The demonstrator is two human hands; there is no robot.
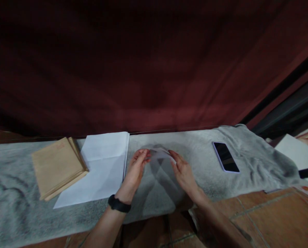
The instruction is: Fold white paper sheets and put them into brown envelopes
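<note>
Between my two hands is a folded white sheet of paper [159,154], raised over the grey cloth and seen nearly edge-on. My left hand [137,164] pinches its left end, thumb and fingers together. At the other end, my right hand [182,169] grips the paper with the fingers behind and along its edge. A stack of white paper sheets [102,172] with a crease across the top one lies just left of my left hand. Brown envelopes [58,165] in a pile rest partly over that stack.
A grey fleece cloth [195,172] covers the long surface. On it, to the right, lies a phone [225,157] with a dark screen. A dark red curtain [154,69] hangs behind. Terracotta tiles [278,213] show below, and a white flat object [298,153] stands far right.
</note>
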